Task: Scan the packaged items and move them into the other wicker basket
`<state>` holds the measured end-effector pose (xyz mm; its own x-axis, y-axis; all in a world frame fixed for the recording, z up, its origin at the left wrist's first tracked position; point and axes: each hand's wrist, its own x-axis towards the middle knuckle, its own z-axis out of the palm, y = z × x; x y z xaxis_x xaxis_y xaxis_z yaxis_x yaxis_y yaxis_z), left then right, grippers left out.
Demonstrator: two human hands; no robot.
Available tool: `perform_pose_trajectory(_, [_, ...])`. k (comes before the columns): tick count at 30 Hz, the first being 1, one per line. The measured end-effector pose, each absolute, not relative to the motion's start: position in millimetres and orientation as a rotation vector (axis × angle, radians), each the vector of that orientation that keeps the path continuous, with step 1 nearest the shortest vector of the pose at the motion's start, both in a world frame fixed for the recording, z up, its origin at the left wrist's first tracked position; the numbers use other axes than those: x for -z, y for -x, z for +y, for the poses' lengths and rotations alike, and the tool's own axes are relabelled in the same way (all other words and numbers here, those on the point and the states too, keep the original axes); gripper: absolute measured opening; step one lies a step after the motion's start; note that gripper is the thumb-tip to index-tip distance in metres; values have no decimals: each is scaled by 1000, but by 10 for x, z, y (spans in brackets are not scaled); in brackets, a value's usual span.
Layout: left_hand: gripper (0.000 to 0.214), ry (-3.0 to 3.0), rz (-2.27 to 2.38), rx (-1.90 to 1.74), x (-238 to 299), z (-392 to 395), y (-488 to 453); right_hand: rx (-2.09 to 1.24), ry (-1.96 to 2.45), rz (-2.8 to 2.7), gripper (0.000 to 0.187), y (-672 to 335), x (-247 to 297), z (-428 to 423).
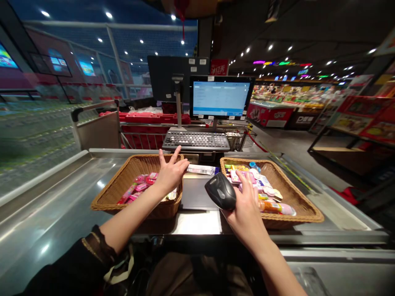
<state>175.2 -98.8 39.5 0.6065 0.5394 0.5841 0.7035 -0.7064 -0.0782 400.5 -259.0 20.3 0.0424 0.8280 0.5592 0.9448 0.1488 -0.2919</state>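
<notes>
My left hand (171,174) is over the right part of the left wicker basket (108,197), fingers spread, two of them pointing up toward the black keyboard (197,141). Its other fingertips come up to the left end of a slim white package (202,169); I cannot tell whether they touch it. A black handheld barcode scanner (220,192) is in my right hand (248,209), its head turned left. The front fingers of that hand stretch over a pink pack (243,176) in the right wicker basket (304,205). Pink packets (140,187) lie in the left basket.
Behind the keyboard stands a lit monitor (219,98); a dark screen's back (173,78) is left of it. Steel counter (61,201) extends on the left. A metal cart (98,127) stands beyond it. Small colourful goods (271,205) lie in the right basket.
</notes>
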Motion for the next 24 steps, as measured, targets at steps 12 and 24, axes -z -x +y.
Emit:
perform_pose_trajectory(12, [24, 2546, -1080, 715, -457, -945, -1788, 167, 1648, -1694, 45, -3929, -207, -2717])
perform_pose_trajectory(24, [29, 2723, -1022, 618, -415, -979, -2368, 183, 1737, -1415, 46, -4656, -196, -2873])
